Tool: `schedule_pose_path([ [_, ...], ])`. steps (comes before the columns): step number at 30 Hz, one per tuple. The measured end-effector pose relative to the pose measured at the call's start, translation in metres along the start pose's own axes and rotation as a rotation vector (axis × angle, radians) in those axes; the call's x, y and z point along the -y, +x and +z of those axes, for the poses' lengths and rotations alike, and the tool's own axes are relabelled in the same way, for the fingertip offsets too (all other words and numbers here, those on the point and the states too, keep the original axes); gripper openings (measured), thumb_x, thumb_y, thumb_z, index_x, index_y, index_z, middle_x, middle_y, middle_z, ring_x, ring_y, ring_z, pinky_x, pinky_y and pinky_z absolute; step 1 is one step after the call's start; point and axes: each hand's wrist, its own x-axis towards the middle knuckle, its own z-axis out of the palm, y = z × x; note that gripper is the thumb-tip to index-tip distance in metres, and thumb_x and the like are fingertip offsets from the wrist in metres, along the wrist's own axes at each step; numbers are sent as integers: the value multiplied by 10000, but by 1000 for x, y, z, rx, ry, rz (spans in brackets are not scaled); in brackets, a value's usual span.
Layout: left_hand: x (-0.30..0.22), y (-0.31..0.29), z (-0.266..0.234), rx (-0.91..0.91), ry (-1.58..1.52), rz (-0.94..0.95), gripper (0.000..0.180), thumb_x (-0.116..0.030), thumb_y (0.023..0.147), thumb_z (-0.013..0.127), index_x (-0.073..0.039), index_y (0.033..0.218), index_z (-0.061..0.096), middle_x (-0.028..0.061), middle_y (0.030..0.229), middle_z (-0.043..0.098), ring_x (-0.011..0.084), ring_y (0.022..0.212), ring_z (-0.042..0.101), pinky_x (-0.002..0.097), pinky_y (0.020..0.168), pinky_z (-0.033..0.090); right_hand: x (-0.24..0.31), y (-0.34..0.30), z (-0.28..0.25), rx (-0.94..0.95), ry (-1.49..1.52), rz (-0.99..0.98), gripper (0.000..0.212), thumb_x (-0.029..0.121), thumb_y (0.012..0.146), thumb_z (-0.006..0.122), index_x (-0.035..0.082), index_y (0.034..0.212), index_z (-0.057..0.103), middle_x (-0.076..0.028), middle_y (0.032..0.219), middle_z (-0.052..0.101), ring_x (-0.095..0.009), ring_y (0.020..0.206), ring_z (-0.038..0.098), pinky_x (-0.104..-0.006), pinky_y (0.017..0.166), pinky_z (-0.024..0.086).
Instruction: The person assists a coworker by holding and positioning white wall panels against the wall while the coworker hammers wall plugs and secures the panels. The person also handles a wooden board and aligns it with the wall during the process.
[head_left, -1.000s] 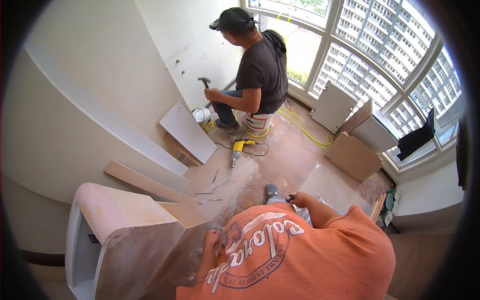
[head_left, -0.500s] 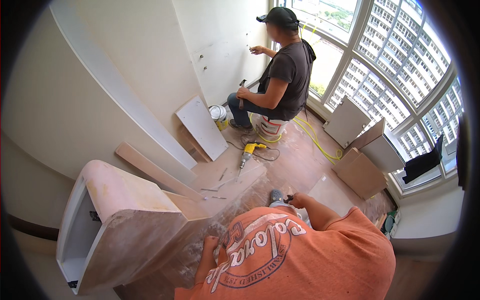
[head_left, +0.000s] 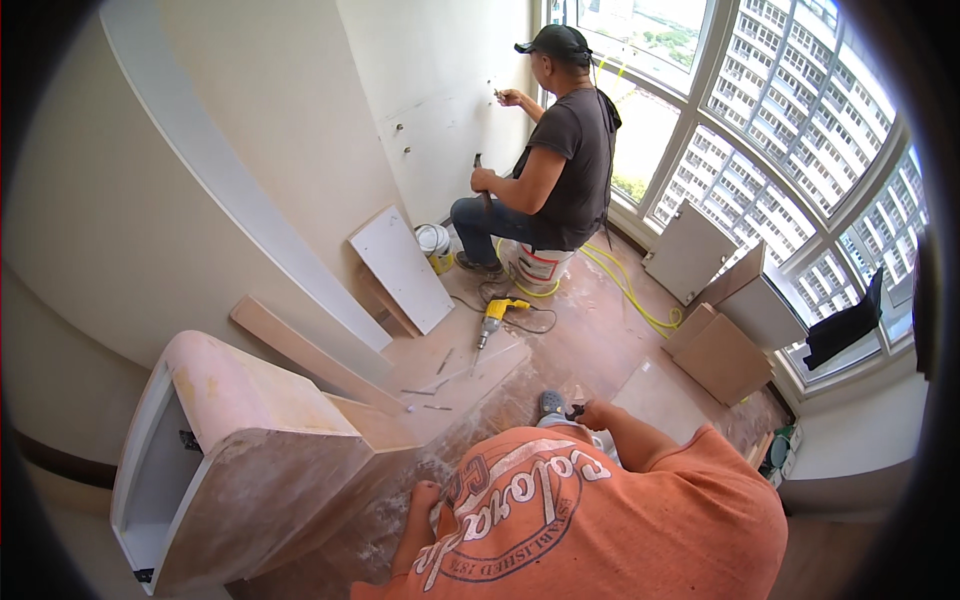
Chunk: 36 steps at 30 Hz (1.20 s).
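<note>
Well, the small dark tool (head_left: 575,411) lies on the inner side of the person's right hand (head_left: 598,413), jutting leftward toward the grey clog (head_left: 550,402); its long axis seems to run crosswise, though it's too small for me to name its kind. That hand looks closed around it and is clearly the nearer one. The right forearm reaches forward and angles inward from the sleeve of the orange T-shirt (head_left: 620,500). The left hand (head_left: 426,492) is well apart from the tool, low between the shirt and the curved cabinet carcass (head_left: 285,500), its forearm pointing forward; its fingers look curled, but I can't tell whether they hold anything.
</note>
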Motion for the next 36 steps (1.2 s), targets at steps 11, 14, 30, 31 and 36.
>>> schedule_pose_path([
  [11,-59,-23,-16,-20,147,122,266,-261,695,615,-33,823,665,169,829,644,264,778,632,352,724,479,-30,-25,14,51,-21,31,400,382,748,540,2,668,635,-136,569,576,-233,481,552,-352,447,429],
  [14,-75,-33,-18,-18,188,144,260,-252,699,611,-29,821,666,176,836,642,260,782,632,350,725,479,-30,-33,15,23,32,18,397,384,746,538,8,665,638,-134,573,581,-231,487,554,-352,461,435],
  [30,-50,-21,-13,-21,152,101,251,-266,708,608,-46,808,674,173,858,642,274,806,628,351,737,476,-17,-25,8,134,89,109,415,376,773,537,-26,785,638,-156,645,604,-248,557,580,-358,498,449],
  [31,-43,-17,-13,-4,131,109,248,-265,706,609,-49,809,675,170,858,642,275,808,628,352,741,476,-18,-20,10,105,4,20,416,377,780,522,-23,772,638,-158,645,603,-249,556,583,-358,496,450],
  [36,-44,-16,-13,-6,164,128,245,-265,699,613,-57,811,677,168,856,643,280,811,628,350,748,476,-13,-23,6,59,-61,-12,426,377,797,483,-16,739,638,-161,636,600,-252,551,588,-363,494,453],
])
